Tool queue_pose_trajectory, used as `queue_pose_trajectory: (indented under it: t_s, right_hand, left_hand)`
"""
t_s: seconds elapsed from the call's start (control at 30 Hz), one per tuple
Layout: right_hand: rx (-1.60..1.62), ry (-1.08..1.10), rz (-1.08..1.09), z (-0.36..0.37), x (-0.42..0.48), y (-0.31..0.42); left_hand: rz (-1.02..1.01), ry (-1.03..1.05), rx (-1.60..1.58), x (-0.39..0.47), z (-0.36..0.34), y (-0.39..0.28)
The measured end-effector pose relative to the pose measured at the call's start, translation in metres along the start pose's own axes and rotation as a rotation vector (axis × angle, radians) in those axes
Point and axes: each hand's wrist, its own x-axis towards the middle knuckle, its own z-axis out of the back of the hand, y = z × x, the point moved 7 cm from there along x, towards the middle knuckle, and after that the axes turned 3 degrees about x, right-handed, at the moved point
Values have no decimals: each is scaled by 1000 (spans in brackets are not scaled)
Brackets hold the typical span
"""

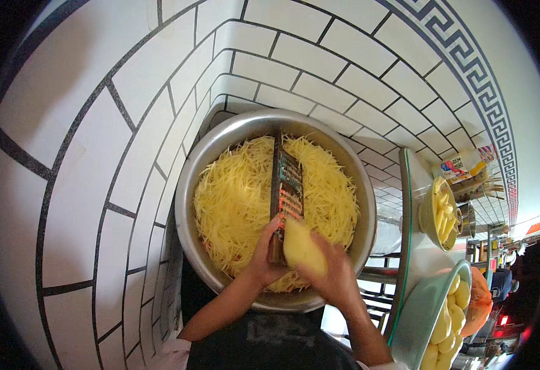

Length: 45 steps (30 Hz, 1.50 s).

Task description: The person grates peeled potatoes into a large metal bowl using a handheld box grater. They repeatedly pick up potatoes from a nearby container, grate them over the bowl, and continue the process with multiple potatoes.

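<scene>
A dark grater board (289,194) with rows of slots stands on edge across a large metal basin (233,121). Around its near end my left hand (266,263) is closed. My right hand (334,270) grips a peeled potato (303,247), blurred, which lies against the grater's right face near its lower end. Pale yellow potato shreds (235,203) fill the basin on both sides of the board. The fingers of my right hand are partly hidden behind the potato.
Right of the basin is a table (401,259). On it stand a green basin (406,319) of peeled potatoes (445,328), a bowl (425,212) with cut yellow pieces and a labelled plastic bottle (459,166). White tiled walls (297,83) close in behind and left.
</scene>
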Motion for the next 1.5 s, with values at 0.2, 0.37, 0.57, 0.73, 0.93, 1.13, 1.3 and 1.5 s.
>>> queue_pose_trajectory:
  t_s: [0.2, 0.37, 0.57, 0.73, 0.93, 1.13, 1.3, 1.5]
  right_hand:
    - [23, -164, -38, 31, 142, -11]
    - [111, -3, 139, 23, 62, -9]
    - [44, -46, 54, 1, 41, -9]
    - [-16, -185, -7, 30, 161, -7]
    - [-4, 98, 152, 11, 42, 6]
    - [134, -69, 136, -2, 71, -6]
    - [-74, -186, 17, 38, 163, -23]
    - [-29, 158, 91, 17, 14, 0]
  left_hand:
    - [62, 39, 24, 12, -3, 12]
    - [51, -18, 3, -4, -3, 0]
    - [-60, -92, -25, -2, -5, 1]
    - [91, 11, -46, 8, -12, 8]
    - [-161, 36, 48, -16, -12, -10]
    - [-168, -86, 95, 14, 50, 10]
    - [86, 124, -63, 17, -15, 7]
    - [13, -23, -110, -4, -3, -2]
